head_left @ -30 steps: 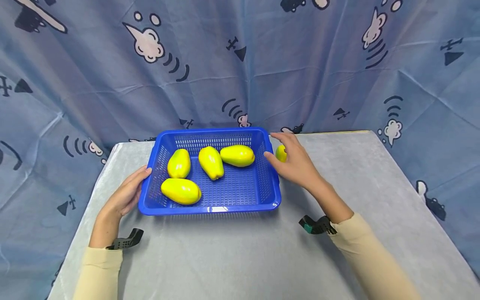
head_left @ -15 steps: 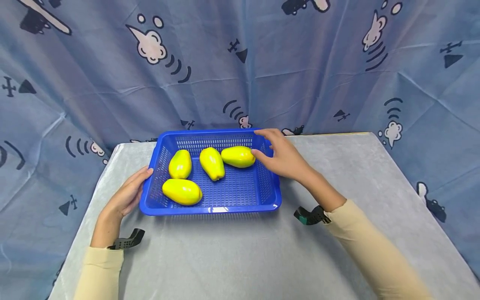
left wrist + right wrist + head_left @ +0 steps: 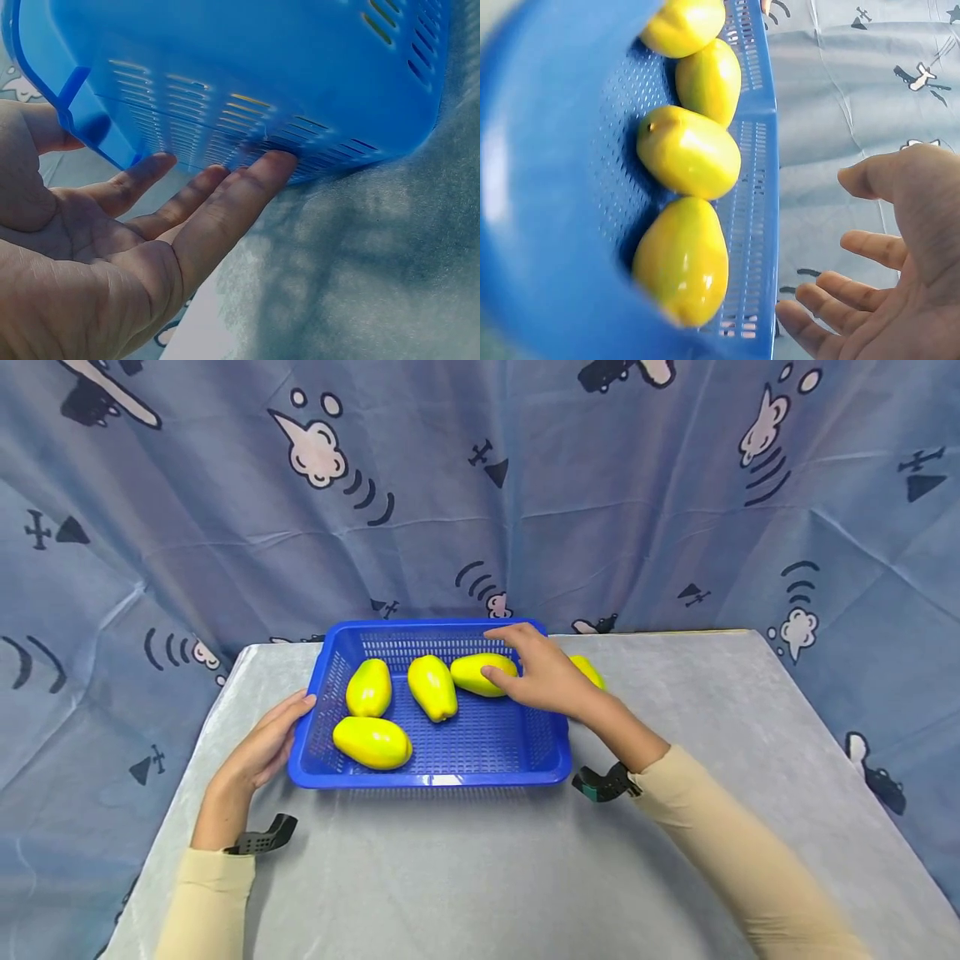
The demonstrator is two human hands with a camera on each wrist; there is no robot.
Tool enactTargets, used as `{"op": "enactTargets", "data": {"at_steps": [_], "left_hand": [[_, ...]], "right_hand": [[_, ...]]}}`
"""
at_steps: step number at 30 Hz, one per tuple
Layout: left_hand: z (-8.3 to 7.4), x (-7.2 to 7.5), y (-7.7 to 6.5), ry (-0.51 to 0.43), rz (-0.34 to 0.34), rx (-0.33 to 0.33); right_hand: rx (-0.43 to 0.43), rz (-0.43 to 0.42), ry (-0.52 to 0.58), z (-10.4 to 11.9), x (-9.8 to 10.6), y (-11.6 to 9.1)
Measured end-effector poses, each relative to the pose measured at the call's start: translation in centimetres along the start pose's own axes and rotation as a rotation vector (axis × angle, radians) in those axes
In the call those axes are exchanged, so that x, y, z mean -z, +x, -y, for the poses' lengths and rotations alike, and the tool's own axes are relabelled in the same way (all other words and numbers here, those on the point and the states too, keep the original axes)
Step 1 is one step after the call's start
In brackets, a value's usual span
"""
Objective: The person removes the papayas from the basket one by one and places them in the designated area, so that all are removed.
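Note:
A blue plastic basket (image 3: 431, 781) with slotted walls holds several glossy yellow papayas (image 3: 432, 688), some touching one another. At its left end, my left hand (image 3: 262, 743) holds the basket, thumb hooked over the rim and fingers against the outer wall. In the left wrist view those fingers (image 3: 225, 202) lie along the slots. My right hand (image 3: 547, 672) hovers over the basket's right end, its fingers spread and nothing between them. Its thumb overlaps the right-hand papaya in the head view. In the right wrist view, the right hand (image 3: 900, 277) appears apart from the rim.
Another yellow papaya (image 3: 588, 671) lies outside the basket on the right, partly hidden behind my right hand. The table (image 3: 420, 868) has a pale grey cover. A blue patterned curtain (image 3: 420, 485) hangs right behind it.
My right hand has moved left, from beside the right rim to over the basket's right end. The papaya outside, hidden half a second ago, shows again. My left hand keeps its place on the basket.

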State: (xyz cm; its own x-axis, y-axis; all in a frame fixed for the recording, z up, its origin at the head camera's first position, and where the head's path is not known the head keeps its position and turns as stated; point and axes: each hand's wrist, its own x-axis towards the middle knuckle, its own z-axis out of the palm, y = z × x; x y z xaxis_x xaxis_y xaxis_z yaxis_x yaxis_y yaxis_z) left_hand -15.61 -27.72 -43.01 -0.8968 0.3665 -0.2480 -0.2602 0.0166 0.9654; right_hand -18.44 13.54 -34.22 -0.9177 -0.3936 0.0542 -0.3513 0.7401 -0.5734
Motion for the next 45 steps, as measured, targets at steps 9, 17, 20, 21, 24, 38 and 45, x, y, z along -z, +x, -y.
{"op": "enactTargets", "data": {"at_steps": [9, 17, 20, 21, 24, 38, 45], "left_hand": [[-0.1, -0.1, 0.2, -0.004, 0.002, 0.006], [0.0, 0.0, 0.1, -0.026, 0.009, 0.0], [0.0, 0.0, 0.1, -0.023, 0.003, 0.008], [-0.1, 0.0, 0.0, -0.012, 0.0, 0.012], [-0.2, -0.1, 0.0, 0.028, -0.009, 0.023], [0.0, 0.0, 0.2, 0.016, -0.008, 0.013], [0.0, 0.1, 0.1, 0.013, -0.001, 0.01]], "right_hand": [[0.032, 0.086, 0.005, 1.5, -1.0, 2.2], [0.038, 0.169, 0.03, 2.0, -2.6, 4.6], [0.038, 0.187, 0.01, 2.1, -3.2, 5.2], [0.037, 0.194, 0.005, 2.2, -3.3, 5.4], [0.03, 0.209, -0.017, 2.3, -3.8, 5.8], [0.028, 0.282, -0.065, 2.7, -6.2, 7.1], [0.038, 0.3, -0.074, 2.9, -6.8, 7.7]]}}
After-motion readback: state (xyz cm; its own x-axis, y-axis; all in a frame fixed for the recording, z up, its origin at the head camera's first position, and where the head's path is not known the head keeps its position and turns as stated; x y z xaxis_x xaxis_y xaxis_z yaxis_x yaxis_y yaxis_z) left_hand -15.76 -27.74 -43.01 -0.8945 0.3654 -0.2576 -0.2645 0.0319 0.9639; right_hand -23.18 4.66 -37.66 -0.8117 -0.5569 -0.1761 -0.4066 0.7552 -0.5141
